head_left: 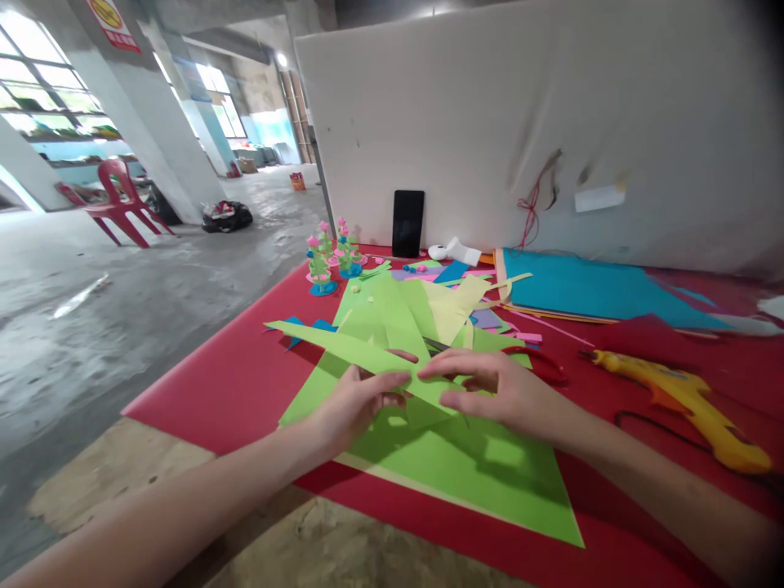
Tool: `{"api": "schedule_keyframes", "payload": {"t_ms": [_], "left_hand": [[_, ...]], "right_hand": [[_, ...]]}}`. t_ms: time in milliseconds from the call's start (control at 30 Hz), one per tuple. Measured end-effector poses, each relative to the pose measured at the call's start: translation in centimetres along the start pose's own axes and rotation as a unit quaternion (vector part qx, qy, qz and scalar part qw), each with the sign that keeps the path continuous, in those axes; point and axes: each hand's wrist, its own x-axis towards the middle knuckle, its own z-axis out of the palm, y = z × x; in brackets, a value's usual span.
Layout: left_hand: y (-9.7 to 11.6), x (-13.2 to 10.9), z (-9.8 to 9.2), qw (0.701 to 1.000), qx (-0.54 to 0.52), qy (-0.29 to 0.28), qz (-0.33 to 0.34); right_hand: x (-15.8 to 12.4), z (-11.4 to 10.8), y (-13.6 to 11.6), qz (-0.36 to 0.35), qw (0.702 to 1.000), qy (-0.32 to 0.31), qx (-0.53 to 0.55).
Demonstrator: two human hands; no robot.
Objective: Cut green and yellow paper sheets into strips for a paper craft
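We hold a green paper strip [343, 346] over the green sheets [490, 486], its long axis running from a narrow tip at far left down to the near right. Our left hand [367, 400] pinches it, thumb above and fingers below. Our right hand [481, 382] curves half open at its near end; we cannot tell whether it grips. Beneath lies a red table covering [245, 384], with a yellow glue gun [686, 400] at right. Behind stands a white panel [459, 122]; leftward we see concrete floor [202, 278] and a red chair [122, 200].
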Motion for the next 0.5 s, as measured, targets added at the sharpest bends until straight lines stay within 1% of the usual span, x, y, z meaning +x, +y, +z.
{"api": "schedule_keyframes", "payload": {"t_ms": [100,167,233,300,367,433,500], "left_hand": [[-0.2,-0.4,0.1,0.997,0.066,0.03,-0.037],[-0.1,-0.6,0.1,0.994,0.083,0.045,-0.047],[0.3,-0.6,0.1,0.994,0.08,0.063,-0.039],[0.7,-0.4,-0.1,0.995,0.063,0.081,-0.01],[1.3,0.0,-0.3,0.994,0.043,0.099,0.032],[1.8,0.2,-0.6,0.992,0.025,0.105,0.068],[2.1,0.4,-0.8,0.991,0.024,0.103,0.08]], "right_hand": [[0.1,0.3,0.1,-0.004,1.0,0.001,0.014],[0.1,0.1,0.0,-0.006,1.0,-0.01,0.024],[0.0,-0.5,-0.2,0.004,1.0,-0.014,0.02],[-0.2,-1.7,-0.5,0.039,0.999,-0.018,-0.006],[-0.5,-3.2,-0.6,0.088,0.993,-0.037,-0.064],[-0.9,-4.9,-0.4,0.124,0.978,-0.049,-0.157],[-1.2,-6.3,0.5,0.122,0.956,-0.023,-0.265]]}}
